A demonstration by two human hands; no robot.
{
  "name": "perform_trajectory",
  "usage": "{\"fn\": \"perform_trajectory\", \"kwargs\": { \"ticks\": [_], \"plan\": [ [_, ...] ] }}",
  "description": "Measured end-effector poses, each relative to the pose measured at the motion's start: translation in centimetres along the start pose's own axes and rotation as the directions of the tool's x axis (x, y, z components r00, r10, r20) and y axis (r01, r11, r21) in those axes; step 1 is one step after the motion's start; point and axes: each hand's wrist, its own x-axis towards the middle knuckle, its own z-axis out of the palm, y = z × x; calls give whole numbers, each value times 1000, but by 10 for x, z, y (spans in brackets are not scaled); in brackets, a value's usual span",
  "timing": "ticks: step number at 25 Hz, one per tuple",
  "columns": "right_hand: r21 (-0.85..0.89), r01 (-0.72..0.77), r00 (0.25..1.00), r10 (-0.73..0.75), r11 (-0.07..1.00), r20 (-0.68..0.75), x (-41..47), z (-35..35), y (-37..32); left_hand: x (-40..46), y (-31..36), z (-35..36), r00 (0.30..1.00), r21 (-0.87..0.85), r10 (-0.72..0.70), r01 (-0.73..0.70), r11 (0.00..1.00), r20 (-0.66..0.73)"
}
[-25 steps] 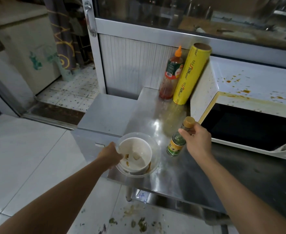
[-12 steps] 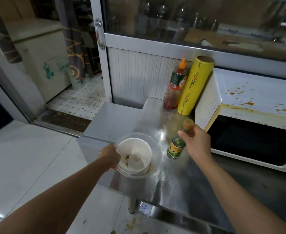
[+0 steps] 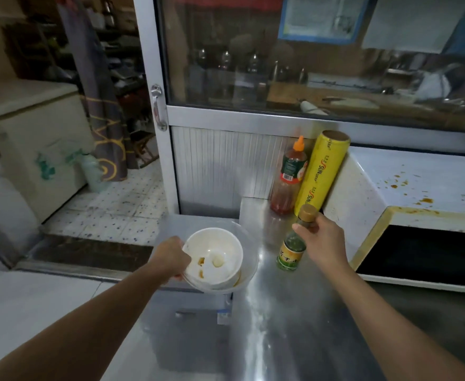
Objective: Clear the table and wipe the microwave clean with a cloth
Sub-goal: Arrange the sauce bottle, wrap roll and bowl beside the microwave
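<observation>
My left hand point(image 3: 172, 257) grips the left rim of a clear plastic bowl point(image 3: 249, 273) with a white sauce-stained bowl point(image 3: 220, 248) nested in it, at the left edge of the steel table point(image 3: 280, 325). My right hand point(image 3: 322, 240) holds a small green-labelled bottle point(image 3: 291, 251) with a gold cap by its neck, tilted, beside the bowls. The white microwave point(image 3: 407, 188) stands at the right, its top spattered with orange stains and its dark door facing me.
A red sauce bottle point(image 3: 289, 182) with an orange nozzle and a yellow roll of cling film point(image 3: 320, 171) lean against the back panel beside the microwave. A glass window with a metal frame rises behind. An open doorway and tiled floor lie to the left.
The view has tilted upward and moved closer. Both hands keep their hold; the bowls and the small bottle have shifted slightly toward the back of the table.
</observation>
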Motion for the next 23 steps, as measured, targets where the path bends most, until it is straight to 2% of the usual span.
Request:
{"fn": "perform_trajectory", "kwargs": {
  "ticks": [6,12,16,23],
  "plan": [
    [-35,-134,987,130,990,-90,10,51,-49,68,-16,-57,992,15,92,-94,996,86],
    [-97,-166,979,152,981,-135,49,90,-73,119,-19,-75,974,-47,144,-137,989,176],
    [-64,-177,973,165,982,-160,98,118,-65,163,-8,-73,970,-17,138,-137,990,199],
    [11,-275,947,273,961,-171,194,167,-26,246,29,-54,969,12,115,-121,993,218]
  ]
}}
